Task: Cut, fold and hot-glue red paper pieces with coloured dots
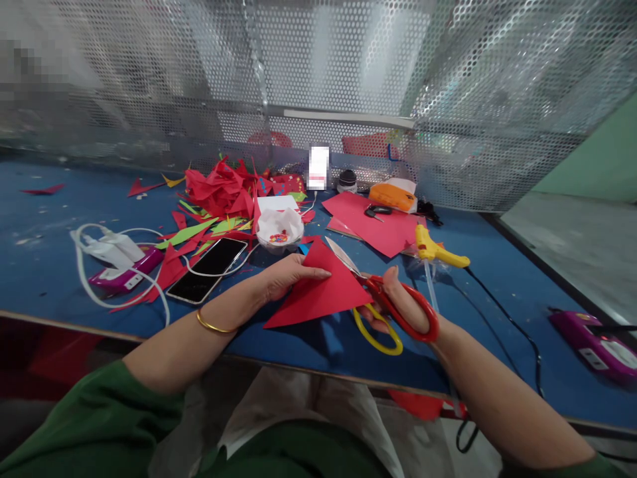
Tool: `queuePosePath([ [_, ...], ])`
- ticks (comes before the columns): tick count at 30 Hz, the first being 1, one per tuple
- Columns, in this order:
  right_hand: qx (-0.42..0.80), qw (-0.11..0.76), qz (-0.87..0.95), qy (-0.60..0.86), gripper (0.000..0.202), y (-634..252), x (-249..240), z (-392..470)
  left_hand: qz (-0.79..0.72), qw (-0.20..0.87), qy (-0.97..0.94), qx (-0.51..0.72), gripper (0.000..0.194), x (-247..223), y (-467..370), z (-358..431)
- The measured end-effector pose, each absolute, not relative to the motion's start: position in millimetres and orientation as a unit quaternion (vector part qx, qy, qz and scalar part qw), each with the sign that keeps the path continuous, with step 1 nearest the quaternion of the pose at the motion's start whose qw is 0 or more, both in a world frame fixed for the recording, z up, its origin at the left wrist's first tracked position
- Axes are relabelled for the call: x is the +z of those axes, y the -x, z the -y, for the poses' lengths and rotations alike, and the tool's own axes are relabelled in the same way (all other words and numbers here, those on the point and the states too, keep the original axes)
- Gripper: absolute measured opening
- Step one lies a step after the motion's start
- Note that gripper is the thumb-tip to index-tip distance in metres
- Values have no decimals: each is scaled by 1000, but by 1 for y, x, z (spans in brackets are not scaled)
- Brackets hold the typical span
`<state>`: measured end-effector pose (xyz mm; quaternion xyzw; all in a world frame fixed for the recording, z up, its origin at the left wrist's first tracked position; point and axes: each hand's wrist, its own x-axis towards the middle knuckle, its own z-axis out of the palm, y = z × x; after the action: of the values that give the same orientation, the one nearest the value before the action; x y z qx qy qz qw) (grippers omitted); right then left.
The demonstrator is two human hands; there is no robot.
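Note:
Near the table's front edge, my left hand [293, 273] pinches a folded-looking red paper piece [321, 289], thumb on top and the other fingers hidden beneath. My right hand [398, 305] grips scissors [411, 309] with one red and one yellow handle, thumb through the red loop and fingers at the yellow one. The blades lie at the paper's right edge, pointing up and left. Just behind the paper stands a white bowl [280, 229] with small coloured bits in it.
Red scraps [223, 189] pile at the back left. A black-screened phone [208, 269] and a purple power strip [119, 275] with white cables lie left. Red sheets [378, 222], a yellow glue gun [438, 251] and another purple strip [592, 342] are right. A perforated screen [343, 73] rises behind.

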<state>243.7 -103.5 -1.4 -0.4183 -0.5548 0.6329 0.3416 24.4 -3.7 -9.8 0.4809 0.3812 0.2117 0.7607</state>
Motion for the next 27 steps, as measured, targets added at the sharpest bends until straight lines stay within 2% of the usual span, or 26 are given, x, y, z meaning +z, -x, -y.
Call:
queuePosePath([
  [8,619,350,563,420,75,-240,-6,102,-375,773,-480,180,31,-12,-27,7],
  [27,639,369,555,385,73,-242,-17,100,-378,767,-492,163,29,-14,-27,8],
])
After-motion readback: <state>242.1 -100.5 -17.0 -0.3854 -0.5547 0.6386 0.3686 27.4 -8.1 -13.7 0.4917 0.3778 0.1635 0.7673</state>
